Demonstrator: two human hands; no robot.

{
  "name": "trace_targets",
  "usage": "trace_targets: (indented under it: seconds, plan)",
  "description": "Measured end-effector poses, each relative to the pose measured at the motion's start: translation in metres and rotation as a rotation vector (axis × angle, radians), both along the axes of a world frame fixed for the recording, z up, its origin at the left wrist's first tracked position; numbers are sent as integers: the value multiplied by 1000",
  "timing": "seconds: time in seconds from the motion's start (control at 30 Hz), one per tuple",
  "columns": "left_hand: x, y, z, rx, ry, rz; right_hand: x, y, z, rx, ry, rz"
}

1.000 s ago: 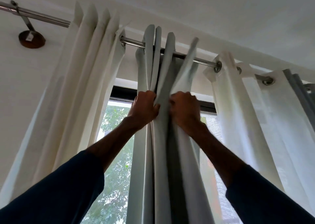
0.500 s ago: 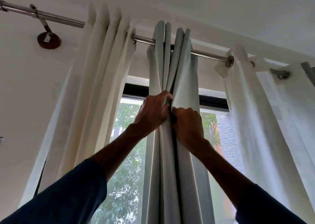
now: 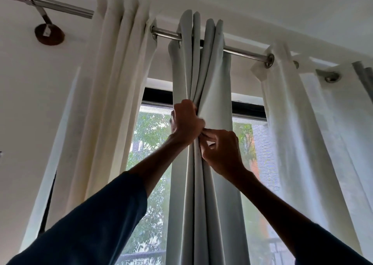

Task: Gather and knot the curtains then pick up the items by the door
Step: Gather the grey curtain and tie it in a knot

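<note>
A pale grey curtain (image 3: 216, 79) hangs bunched in tight folds from a metal rod (image 3: 246, 52), in front of the window. My left hand (image 3: 186, 123) grips the left folds from the side, high up. My right hand (image 3: 221, 151) sits just below and to the right, with fingertips pinching a fold beside the left hand. Both arms reach upward in dark blue sleeves. A cream curtain (image 3: 113, 95) hangs gathered to the left. A sheer white curtain (image 3: 302, 123) hangs to the right. No door or items by it are in view.
The rod's wooden wall bracket (image 3: 49, 35) sits at the upper left on a white wall. Behind the curtains a dark-framed window (image 3: 149, 143) shows green trees. Another grey curtain's edge (image 3: 365, 77) shows at the far right.
The grey curtain's folds have been pressed closer together. My right hand has dropped lower, below the left, and now pinches a fold with its fingertips. The view has shifted slightly left.
</note>
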State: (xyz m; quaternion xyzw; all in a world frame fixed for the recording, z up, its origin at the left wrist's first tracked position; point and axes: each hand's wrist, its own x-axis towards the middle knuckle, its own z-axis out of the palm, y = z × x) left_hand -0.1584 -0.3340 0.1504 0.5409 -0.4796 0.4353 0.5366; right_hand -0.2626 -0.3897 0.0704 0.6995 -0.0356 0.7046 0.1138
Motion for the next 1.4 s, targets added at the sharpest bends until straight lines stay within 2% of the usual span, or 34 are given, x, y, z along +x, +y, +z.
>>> trace_targets:
  seconds: [0.1, 0.2, 0.3, 0.4, 0.47, 0.57, 0.73, 0.9, 1.03, 1.13, 1.4]
  plan:
    - [1, -5, -4, 9, 2, 28, -13, -16, 2, 127, -33, 244]
    - [-5, 0, -9, -40, -41, -17, -25, -49, 14, 279, -160, 189]
    - [-14, 11, -8, 2, -63, -61, -27, -84, 29, 620, -20, 255]
    - [-18, 19, -4, 104, -77, -111, -15, -91, 33, 819, 181, 603]
    - [-16, 21, -3, 140, -81, -157, -4, -75, 27, 882, 319, 823]
    - [-9, 27, -1, 161, -71, -283, 21, -58, 16, 912, 463, 1011]
    - [7, 39, 1, 219, -21, -452, 45, -39, 5, 855, 462, 1289]
    - [15, 40, 0, 225, -33, -490, 52, -53, 4, 902, 360, 1221]
    - [25, 29, -5, 192, -119, -383, 47, -70, 10, 1016, 343, 1073]
    - [31, 23, -7, 180, -144, -339, 34, -76, 19, 997, 360, 993]
    - [26, 27, -4, 230, -134, -383, 9, -69, 30, 962, 438, 1145]
